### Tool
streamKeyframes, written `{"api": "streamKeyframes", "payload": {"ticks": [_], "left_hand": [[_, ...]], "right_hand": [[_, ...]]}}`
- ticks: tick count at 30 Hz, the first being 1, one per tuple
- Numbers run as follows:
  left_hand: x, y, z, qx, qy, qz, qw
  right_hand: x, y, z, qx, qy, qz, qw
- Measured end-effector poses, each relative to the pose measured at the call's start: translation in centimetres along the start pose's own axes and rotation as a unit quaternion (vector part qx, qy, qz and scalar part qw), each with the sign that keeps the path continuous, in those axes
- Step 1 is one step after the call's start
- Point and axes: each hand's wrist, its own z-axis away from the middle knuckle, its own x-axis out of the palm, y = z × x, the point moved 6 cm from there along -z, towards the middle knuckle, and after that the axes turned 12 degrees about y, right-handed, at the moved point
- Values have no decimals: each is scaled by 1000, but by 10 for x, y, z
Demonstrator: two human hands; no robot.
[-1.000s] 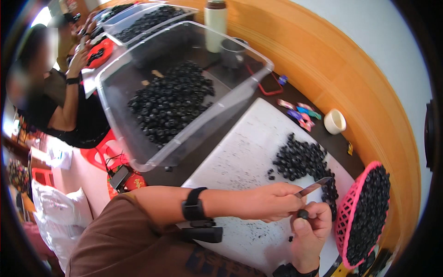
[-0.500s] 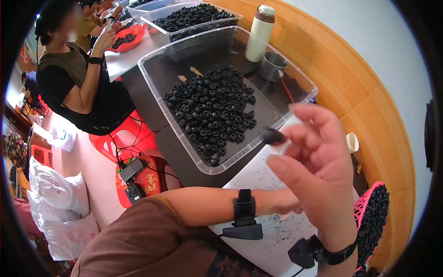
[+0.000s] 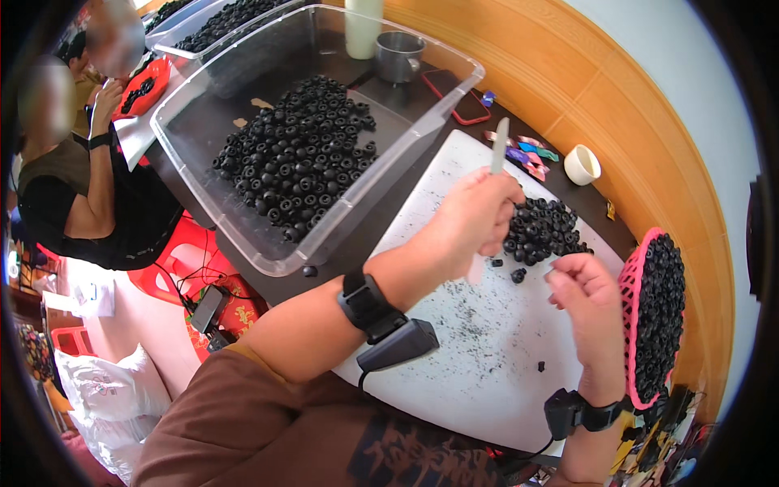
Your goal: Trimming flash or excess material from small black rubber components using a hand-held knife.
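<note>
My left hand [image 3: 477, 217] is closed round a slim knife [image 3: 501, 146], its pale blade pointing up past the fingers. The handle's lower end sticks out beneath the hand. My right hand [image 3: 590, 304] is just right of a small heap of round black pieces [image 3: 542, 231] on a white board [image 3: 438, 341]. Its fingers are loosely curled, with the thumb apart and no piece visible in them. A single black piece [image 3: 518, 276] lies between the hands. To the left, a clear plastic bin [image 3: 280, 266] holds many black pieces with round hollows [image 3: 296, 158].
A pink mesh basket [image 3: 631, 325] of black pieces stands at the right. Beyond the board are a white cup [image 3: 582, 165], wrapped sweets [image 3: 531, 156], a phone [image 3: 457, 96], a metal mug [image 3: 398, 57] and a pale bottle [image 3: 362, 28]. A co-worker [image 3: 81, 187] sits at left.
My right hand has drawn back from the bin's edge to the heap; the black piece at its fingertips is gone from them. The view has shifted, bringing my left hand and the knife into sight.
</note>
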Motion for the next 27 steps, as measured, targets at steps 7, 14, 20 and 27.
{"api": "streamKeyframes", "payload": {"ticks": [7, 14, 20, 27], "left_hand": [[3, -11, 3, 18, 21, -76, 997], [12, -16, 10, 30, 14, -122, 992], [22, -20, 17, 48, -10, -187, 981], [38, -21, 40, 112, -120, -298, 940]], "right_hand": [[9, 44, -3, -100, -18, 168, 981], [11, 36, -5, -223, -2, 214, 951], [-1, 40, -3, -125, 7, -51, 991], [-7, 16, 28, -14, -68, -308, 949]]}}
